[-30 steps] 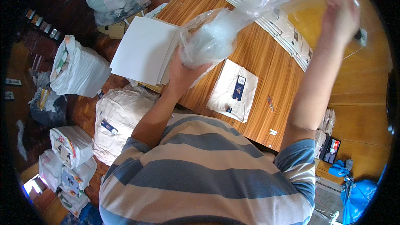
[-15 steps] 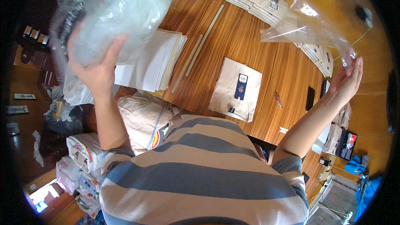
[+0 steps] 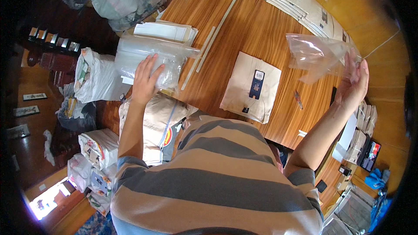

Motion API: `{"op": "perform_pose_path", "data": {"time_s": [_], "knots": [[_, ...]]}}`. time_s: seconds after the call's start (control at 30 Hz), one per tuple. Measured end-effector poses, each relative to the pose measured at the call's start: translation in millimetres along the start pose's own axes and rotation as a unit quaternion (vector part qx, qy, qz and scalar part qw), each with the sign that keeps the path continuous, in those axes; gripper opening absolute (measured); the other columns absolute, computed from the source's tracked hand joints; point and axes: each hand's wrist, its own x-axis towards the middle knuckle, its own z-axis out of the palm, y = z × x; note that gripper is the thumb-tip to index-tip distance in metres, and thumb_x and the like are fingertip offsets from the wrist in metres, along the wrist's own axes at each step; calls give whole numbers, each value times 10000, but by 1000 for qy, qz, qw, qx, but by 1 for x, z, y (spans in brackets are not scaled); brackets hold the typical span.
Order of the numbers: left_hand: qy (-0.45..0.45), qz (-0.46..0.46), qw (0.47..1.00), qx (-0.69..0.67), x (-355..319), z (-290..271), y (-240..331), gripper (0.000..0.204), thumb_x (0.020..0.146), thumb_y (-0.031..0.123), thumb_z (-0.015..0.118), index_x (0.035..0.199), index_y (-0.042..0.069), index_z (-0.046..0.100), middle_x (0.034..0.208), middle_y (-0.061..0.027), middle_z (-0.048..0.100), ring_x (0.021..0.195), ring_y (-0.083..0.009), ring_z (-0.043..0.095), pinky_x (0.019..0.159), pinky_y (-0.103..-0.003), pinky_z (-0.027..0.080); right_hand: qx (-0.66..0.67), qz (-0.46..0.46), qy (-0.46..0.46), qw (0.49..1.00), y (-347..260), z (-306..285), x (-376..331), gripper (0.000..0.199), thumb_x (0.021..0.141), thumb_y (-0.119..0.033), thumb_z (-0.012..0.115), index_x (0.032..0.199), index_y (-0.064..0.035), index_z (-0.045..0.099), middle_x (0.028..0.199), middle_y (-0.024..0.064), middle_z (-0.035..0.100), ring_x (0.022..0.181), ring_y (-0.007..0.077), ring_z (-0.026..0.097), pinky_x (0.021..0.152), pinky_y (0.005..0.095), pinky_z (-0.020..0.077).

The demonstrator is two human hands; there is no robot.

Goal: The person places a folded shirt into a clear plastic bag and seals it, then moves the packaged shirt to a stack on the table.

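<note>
Your left hand (image 3: 145,82) rests spread on the plastic bundle (image 3: 129,56), frame left, gripping nothing; your right hand (image 3: 353,83) pinches a clear bag (image 3: 310,52), frame right: pinch lightly, avoiding creases.

From where I stand, the person wears a striped shirt (image 3: 213,159) – broad bands of slate blue-grey and beige running from left to right across the torso, the far ones narrower. The left sleeve (image 3: 131,169) and the right sleeve (image 3: 305,186) are short and carry the same two colours. Below them everything is uncovered – bare forearms, a bare left hand (image 3: 146,79), a bare right hand (image 3: 353,82).
</note>
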Motion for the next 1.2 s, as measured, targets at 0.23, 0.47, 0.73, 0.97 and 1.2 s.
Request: {"op": "perform_pose_path", "data": {"time_s": [0.23,0.47,0.73,0.97,1.2], "knots": [[107,-41,878,-465,36,-16,96,863,919,617,701,1463,-21,496,1499,-264,543,1366,-442,543,1164,-556,393,57,57,-59,995,13,7,-8,218,1023,-164,664,1196,-32,647,1246,296,696,1240,444,656,1088,505,525],[-164,-104,237,-952,178,61,199,975,994,782,359,1567,-6,400,1596,-257,444,1465,-425,458,1160,-516,418,-153,51,-190,968,32,-31,-52,233,992,-41,709,1216,-5,655,1003,20,687,893,100,658,877,260,527],[-322,-52,313,-892,279,90,185,280,1049,204,587,1276,44,625,1501,-190,572,1381,-329,566,902,-410,593,198,439,-288,828,125,-68,-99,833,962,-602,653,1481,16,446,1188,194,679,1066,405,726,888,457,618],[-414,-71,536,-732,336,98,145,329,1014,300,687,1237,58,675,1327,-125,697,1188,-237,705,933,-307,545,215,314,-267,885,194,-57,-61,361,1028,-348,668,1179,-21,648,1077,158,731,999,336,741,874,439,610],[-376,-290,564,-675,284,160,137,354,1002,297,730,1247,62,630,1108,-202,768,950,-313,785,777,-396,646,24,395,-150,906,209,-58,-19,264,1062,-231,643,1244,-41,618,1104,177,750,866,250,774,701,353,642]]}}
